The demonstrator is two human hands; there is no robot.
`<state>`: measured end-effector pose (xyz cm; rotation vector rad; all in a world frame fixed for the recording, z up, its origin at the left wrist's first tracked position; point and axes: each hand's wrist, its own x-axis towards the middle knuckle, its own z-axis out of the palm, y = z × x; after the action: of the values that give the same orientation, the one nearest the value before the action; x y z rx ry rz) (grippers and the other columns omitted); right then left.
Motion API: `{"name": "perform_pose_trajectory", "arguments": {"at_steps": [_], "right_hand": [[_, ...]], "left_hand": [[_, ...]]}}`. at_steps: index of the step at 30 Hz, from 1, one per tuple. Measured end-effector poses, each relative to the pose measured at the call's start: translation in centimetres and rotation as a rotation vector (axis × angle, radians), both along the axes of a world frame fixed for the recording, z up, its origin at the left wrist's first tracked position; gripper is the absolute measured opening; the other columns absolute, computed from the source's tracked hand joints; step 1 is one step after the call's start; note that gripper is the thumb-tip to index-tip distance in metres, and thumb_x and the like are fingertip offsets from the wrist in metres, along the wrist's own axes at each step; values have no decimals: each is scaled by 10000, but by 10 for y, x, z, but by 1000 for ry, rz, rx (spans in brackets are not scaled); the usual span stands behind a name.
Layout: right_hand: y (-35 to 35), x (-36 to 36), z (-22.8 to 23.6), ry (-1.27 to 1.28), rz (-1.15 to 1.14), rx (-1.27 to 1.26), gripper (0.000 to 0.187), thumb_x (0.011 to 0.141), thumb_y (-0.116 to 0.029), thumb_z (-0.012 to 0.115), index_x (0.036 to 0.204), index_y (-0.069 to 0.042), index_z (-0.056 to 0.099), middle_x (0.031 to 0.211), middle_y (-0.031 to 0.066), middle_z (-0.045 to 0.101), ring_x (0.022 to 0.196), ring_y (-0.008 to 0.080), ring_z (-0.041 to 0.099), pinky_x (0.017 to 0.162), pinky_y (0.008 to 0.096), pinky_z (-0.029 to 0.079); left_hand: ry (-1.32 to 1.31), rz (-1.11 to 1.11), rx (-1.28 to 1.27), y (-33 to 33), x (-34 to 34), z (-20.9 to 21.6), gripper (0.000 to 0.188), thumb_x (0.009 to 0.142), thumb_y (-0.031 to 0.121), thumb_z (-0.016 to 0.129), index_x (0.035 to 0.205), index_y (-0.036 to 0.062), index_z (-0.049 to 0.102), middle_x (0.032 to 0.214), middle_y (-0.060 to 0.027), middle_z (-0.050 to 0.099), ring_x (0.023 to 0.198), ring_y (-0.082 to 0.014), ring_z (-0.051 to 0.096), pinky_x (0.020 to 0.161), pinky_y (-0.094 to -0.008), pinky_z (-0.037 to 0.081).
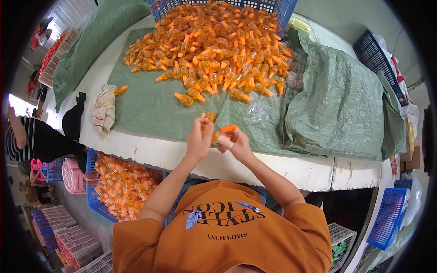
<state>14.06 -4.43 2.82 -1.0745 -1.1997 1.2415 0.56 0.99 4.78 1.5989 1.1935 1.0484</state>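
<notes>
My left hand (199, 140) is closed around a small clear bottle of amber liquid (210, 116), which shows above its fingers. Close beside it, my right hand (237, 144) has its fingers bent and pressed together, with a bright orange cap (228, 128) at them. A pale wrap circles one of its fingers. The fingers partly hide what lies between the two hands. Just beyond them, a heap of small orange-capped bottles (214, 50) spreads over a green woven sheet (150, 107). Clear plastic pieces (257, 112) lie to the right of the nearest bottles.
A blue crate (287, 16) stands behind the heap. Folded green sheeting (337, 104) covers the table's right side; a cloth (104, 109) lies at left. Below left, another blue crate (93, 195) holds many capped bottles. A person in a striped top (32, 139) is at far left.
</notes>
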Motion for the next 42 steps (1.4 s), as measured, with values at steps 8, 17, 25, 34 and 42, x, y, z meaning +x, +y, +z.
{"name": "perform_pose_trajectory", "arguments": {"at_steps": [8,17,25,34,42], "right_hand": [[-28,-27,-10,91,-140,-65,281,806,-194,631,992,-32,497,780,106,601,579,196,574,543,290,466],[-4,38,26,-962,64,399,414,706,-108,634,1101,-62,521,1039,123,563,929,288,543,777,378,454],[29,97,-4,-1627,129,208,412,674,-79,559,1085,-98,540,976,74,560,937,240,492,764,355,403],[34,72,22,-754,-169,8,328,721,-78,652,1030,-86,543,938,77,570,796,242,567,708,337,460],[31,28,16,-315,-11,374,332,705,-64,708,992,-56,542,924,65,588,818,176,586,703,287,490]], "left_hand": [[211,-77,78,-2,-5,-11,314,898,255,472,666,46,453,536,-43,487,452,-148,464,446,-299,382],[-389,189,-393,22,-34,-58,126,843,120,569,891,41,483,744,-24,515,597,-79,472,503,-224,401],[384,-29,6,46,-61,-41,304,792,123,617,1016,35,431,853,-54,543,637,-124,519,578,-242,452],[476,-69,87,32,-48,-24,290,822,219,558,1012,37,436,860,-68,549,612,-140,538,531,-271,457],[-134,-408,-502,26,-16,14,244,872,302,459,887,58,453,743,-42,539,527,-104,502,501,-251,438]]}}
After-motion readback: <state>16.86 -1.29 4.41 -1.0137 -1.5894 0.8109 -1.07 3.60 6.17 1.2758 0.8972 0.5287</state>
